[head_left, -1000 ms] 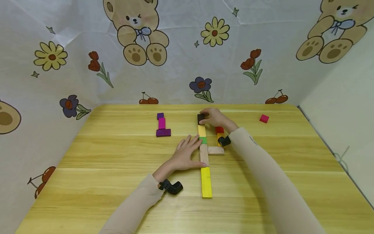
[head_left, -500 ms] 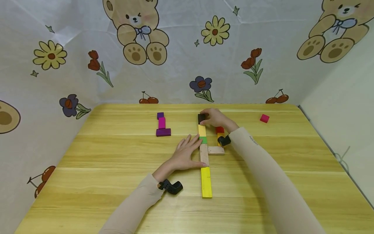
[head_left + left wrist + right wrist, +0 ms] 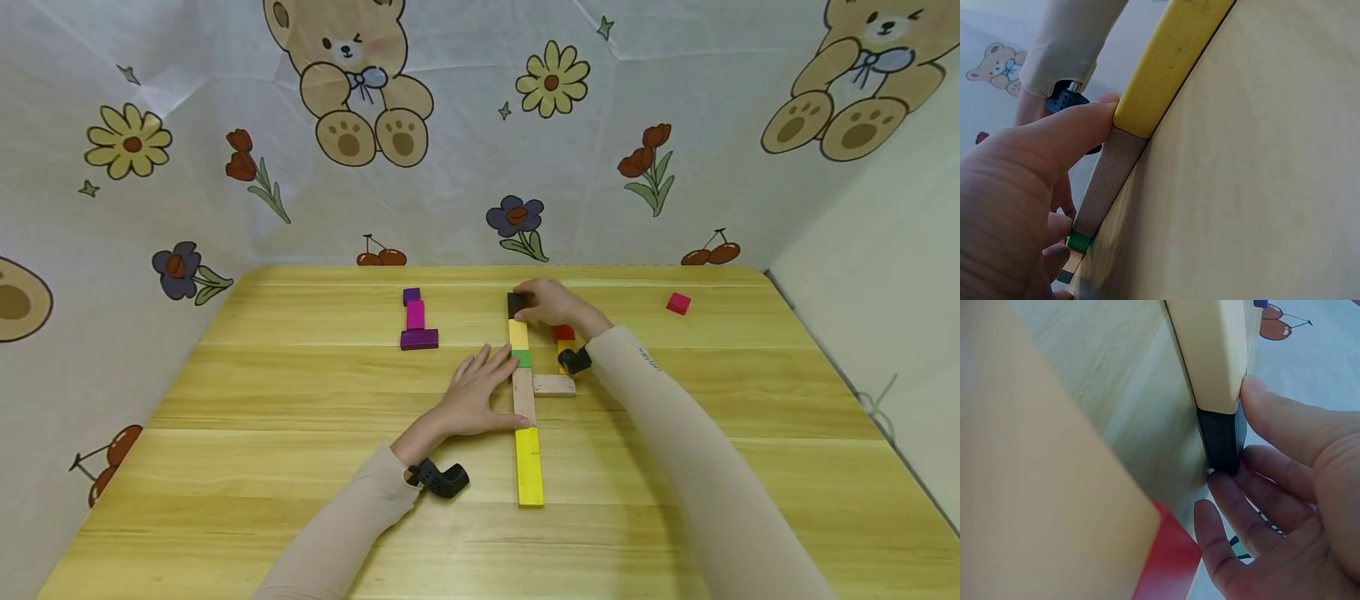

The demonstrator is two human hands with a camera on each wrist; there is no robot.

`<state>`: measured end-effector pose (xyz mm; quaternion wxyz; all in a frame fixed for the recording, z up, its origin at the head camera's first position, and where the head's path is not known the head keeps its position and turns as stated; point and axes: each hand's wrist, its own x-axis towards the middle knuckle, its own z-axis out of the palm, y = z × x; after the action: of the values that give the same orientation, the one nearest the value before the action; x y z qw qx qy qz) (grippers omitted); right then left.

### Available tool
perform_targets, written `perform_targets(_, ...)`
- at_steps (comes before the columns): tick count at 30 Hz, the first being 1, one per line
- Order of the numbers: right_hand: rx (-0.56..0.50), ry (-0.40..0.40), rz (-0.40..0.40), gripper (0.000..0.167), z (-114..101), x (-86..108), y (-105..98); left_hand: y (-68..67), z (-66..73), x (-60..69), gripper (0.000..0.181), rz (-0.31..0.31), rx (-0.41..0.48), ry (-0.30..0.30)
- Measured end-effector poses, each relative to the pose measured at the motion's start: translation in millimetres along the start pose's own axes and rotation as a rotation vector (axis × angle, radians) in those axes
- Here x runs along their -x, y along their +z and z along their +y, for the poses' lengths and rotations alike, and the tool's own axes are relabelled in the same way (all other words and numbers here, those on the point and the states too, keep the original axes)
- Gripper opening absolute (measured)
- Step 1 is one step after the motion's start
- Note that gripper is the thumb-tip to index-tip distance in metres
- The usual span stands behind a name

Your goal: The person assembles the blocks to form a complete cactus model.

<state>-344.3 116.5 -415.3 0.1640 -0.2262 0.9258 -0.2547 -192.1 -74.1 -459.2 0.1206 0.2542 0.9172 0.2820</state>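
Observation:
A straight row of blocks runs away from me on the table: a long yellow block (image 3: 529,468), a plain wooden one (image 3: 524,398), a green one (image 3: 522,359), a pale yellow one (image 3: 518,335) and a black block (image 3: 515,305) at the far end. My left hand (image 3: 474,402) lies along the row's left side, fingers spread. Its thumb touches the joint between yellow and wood (image 3: 1113,172); fingertips reach the green block. At the far end, my right hand (image 3: 551,302) holds the black block (image 3: 1219,440) between thumb and fingers, the thumb by its joint with the pale block.
A short wooden block (image 3: 554,386) juts right from the row, with an orange block (image 3: 562,367) and a red block (image 3: 564,332) beyond it, partly behind the right wrist. Purple (image 3: 419,339) and magenta blocks (image 3: 415,315) lie left. A pinkish-red block (image 3: 678,303) lies far right.

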Motion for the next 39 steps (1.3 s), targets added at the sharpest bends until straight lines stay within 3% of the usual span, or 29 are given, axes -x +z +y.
perform_targets(10, 0.045, -0.067, -0.019, 0.059, -7.8, 10.2, -8.0, -0.6, 0.8, 0.5, 0.099, 0.002, 0.006, 0.005)
perform_targets(17, -0.044, -0.139, 0.086, 0.058, -6.7, 37.8, -30.9, -0.9, 1.4, -0.1, 0.099, 0.008, 0.002, 0.012)
perform_targets(21, -0.071, -0.122, 0.192, 0.056, 16.7, 54.0, -42.7, -1.1, 1.7, 0.4, 0.099, 0.009, 0.001, 0.008)
perform_targets(27, -0.081, 0.000, 0.352, 0.054, 58.7, 82.8, -60.6, 0.1, 0.6, 1.4, 0.099, 0.009, 0.012, 0.005)
perform_targets(34, -0.135, 0.092, 0.446, 0.056, 105.0, 112.2, -74.2, -0.5, 1.2, 1.9, 0.100, 0.010, 0.015, -0.003)
perform_targets(39, -0.154, 0.198, 0.469, 0.063, 134.0, 127.0, -76.6, -0.5, 2.0, 1.2, 0.100, 0.009, 0.006, -0.002)
